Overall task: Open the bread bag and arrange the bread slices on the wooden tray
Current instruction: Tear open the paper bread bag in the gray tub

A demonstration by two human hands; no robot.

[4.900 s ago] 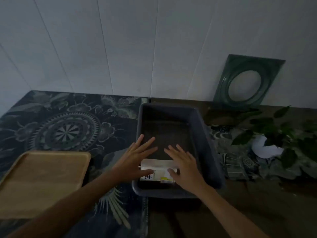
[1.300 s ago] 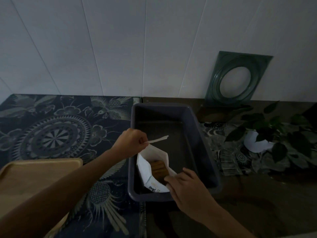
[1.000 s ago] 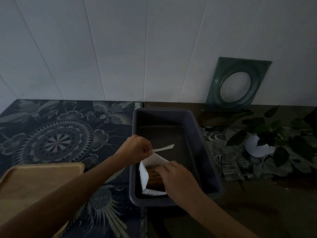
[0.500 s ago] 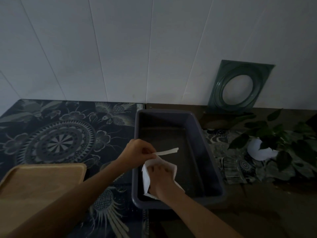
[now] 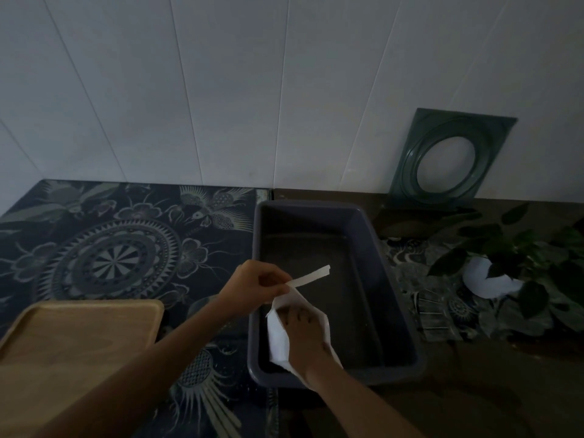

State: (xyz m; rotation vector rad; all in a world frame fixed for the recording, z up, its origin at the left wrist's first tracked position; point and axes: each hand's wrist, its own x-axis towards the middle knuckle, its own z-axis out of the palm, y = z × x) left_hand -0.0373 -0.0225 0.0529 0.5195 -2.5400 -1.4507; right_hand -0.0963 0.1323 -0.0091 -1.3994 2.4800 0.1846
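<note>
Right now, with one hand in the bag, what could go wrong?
The right hand is buried in the bread bag, so slices may get squashed unseen. The left hand only pinches the bag's edge; it may slip. The wooden tray sits beyond the bin wall, so a slice could drop.

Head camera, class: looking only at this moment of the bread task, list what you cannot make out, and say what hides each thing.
- Bread slices: none visible; the white bread bag and the right hand reaching into it cover them.
- Right hand's fingers: their tips are lost in the bag's shadowed mouth, so any grasp is unclear.
- Wooden tray: its left and near parts are cut off by the picture's edge and the left forearm.
- Bag print: hidden behind the right wrist.
</note>
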